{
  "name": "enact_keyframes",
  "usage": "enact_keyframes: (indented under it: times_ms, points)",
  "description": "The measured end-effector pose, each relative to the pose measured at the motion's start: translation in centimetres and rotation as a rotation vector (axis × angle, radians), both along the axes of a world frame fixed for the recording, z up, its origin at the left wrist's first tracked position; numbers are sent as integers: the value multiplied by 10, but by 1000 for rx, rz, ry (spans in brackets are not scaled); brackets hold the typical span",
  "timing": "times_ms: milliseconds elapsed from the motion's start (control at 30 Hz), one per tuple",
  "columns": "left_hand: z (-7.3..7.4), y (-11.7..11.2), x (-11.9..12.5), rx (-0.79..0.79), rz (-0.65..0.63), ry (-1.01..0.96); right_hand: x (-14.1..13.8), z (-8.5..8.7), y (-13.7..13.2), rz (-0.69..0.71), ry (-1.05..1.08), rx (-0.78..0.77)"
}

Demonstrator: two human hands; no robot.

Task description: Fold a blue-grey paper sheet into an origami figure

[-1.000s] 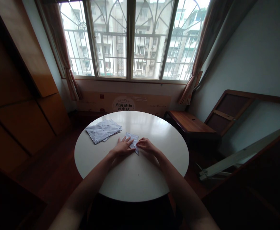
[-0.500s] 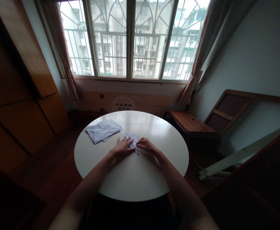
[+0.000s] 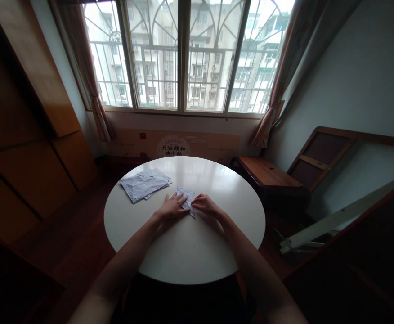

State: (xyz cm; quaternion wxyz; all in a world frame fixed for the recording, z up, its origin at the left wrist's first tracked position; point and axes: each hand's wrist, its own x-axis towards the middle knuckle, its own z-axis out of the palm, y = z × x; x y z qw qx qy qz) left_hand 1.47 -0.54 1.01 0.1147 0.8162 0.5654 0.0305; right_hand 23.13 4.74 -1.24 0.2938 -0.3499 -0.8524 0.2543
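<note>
A small folded piece of pale paper (image 3: 187, 197), pointed toward me, lies near the middle of the round white table (image 3: 183, 252). My left hand (image 3: 172, 207) rests flat on the paper's left half with its fingers spread. My right hand (image 3: 205, 205) is at the paper's right edge, fingers curled and pinching that edge. Part of the paper is hidden under both hands.
A loose stack of creased paper sheets (image 3: 145, 184) lies at the table's far left. A low wooden bench (image 3: 266, 173) stands to the right near the wall, with a framed board (image 3: 321, 155) leaning behind it. Wooden cabinets (image 3: 31, 135) line the left side.
</note>
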Motion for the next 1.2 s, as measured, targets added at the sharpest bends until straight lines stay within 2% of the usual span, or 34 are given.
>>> enact_keyframes:
  times_ms: [1200]
  points:
    - [-2, 0, 0, 16, 7, -3, 0, 6, -3, 17, -24, 24]
